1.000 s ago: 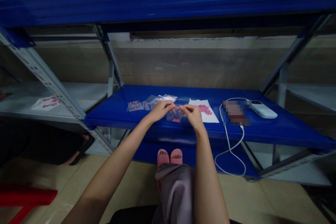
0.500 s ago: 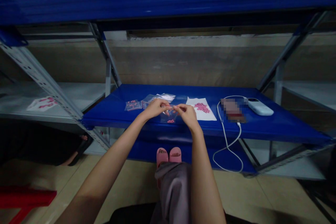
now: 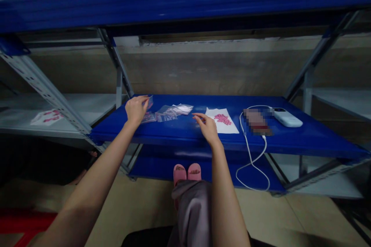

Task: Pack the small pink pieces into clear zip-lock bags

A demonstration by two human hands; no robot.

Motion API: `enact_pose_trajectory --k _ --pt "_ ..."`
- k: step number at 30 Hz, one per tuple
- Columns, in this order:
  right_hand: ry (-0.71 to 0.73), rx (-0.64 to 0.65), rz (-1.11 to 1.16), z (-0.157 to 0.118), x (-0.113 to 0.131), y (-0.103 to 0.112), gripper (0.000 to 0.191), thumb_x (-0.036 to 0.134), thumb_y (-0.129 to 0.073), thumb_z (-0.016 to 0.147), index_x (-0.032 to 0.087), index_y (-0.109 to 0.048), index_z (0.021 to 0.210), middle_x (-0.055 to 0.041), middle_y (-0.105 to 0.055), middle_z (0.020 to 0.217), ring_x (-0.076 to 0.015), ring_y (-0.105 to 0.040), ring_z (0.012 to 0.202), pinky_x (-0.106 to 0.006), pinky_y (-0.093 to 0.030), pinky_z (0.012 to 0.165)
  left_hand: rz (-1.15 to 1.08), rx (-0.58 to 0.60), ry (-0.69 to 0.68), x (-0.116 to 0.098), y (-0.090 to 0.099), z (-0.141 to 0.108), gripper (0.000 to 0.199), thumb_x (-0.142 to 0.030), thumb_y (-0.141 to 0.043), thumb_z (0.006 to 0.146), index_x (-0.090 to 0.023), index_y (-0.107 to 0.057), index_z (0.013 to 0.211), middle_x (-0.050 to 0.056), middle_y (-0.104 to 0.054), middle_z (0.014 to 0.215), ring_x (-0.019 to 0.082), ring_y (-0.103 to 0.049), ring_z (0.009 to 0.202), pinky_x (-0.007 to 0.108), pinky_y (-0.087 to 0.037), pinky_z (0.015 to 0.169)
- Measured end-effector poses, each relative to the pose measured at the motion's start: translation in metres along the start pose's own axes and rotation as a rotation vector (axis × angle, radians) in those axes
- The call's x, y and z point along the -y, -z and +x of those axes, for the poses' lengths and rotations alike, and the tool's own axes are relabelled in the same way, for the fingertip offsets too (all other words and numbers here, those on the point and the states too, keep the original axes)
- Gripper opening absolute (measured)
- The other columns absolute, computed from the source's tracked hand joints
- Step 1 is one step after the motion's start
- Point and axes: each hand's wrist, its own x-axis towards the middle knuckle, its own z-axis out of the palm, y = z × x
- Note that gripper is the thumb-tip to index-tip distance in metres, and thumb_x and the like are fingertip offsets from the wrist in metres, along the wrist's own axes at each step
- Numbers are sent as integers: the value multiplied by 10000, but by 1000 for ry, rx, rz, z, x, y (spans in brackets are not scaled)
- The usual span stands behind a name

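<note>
My left hand [image 3: 136,109] is at the left end of the blue shelf [image 3: 174,133], its fingers pinched on a small clear zip bag [image 3: 150,102] with pink bits in it. Under and beside that hand lies another filled bag [image 3: 149,117]. Flat clear bags [image 3: 168,112] are spread to its right, next to a stack of bags [image 3: 184,109]. My right hand [image 3: 207,125] hovers over the middle of the shelf, fingers apart and holding nothing. Close to its right, a white sheet [image 3: 230,128] carries a heap of small pink pieces [image 3: 222,119].
A blurred-out object [image 3: 257,121] and a pale power bank [image 3: 286,117] lie at the right, with a white cable [image 3: 249,162] hanging over the front edge. An upper blue beam [image 3: 185,0] crosses overhead. A paper with pink pieces [image 3: 48,116] lies on the neighbouring shelf.
My left hand has moved left, carrying the filled bag away from the middle to the shelf's left end. My right hand has let go of the bag and stays nearly in place.
</note>
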Motion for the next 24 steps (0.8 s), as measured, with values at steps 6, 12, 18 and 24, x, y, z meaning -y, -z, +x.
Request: enact_pose_trajectory --k 6,12,18,24 --pt "5 94 -12 -1 -3 -4 252 354 -494 817 244 -674 955 -38 -697 893 -191 -629 790 -318 -474 730 195 418 64 38 -21 -37 319 -321 -431 840 -153 -679 949 146 -674 979 301 -609 890 373 -416 765" --pt "-15 134 -67 -2 -5 -2 261 338 -483 833 222 -669 974 -43 -699 890 -181 -632 814 -301 -470 755 151 229 -33 36 -22 -43 369 -283 -307 905 -186 -636 1039 64 -644 1097 226 -532 1054 402 -294 977" --pt "-39 147 -92 -3 -8 -1 250 323 -487 835 217 -668 971 -43 -701 876 -179 -632 815 -298 -463 763 203 106 73 24 -18 -36 345 -316 -378 889 -181 -684 806 67 -686 957 241 -548 982 427 -278 968" --pt "-42 168 -119 -4 -9 0 238 309 -504 825 216 -669 968 -41 -700 870 -174 -629 799 -292 -462 740 198 268 235 19 -14 -34 212 -361 -561 778 -205 -700 816 60 -701 905 259 -584 947 445 -259 993"
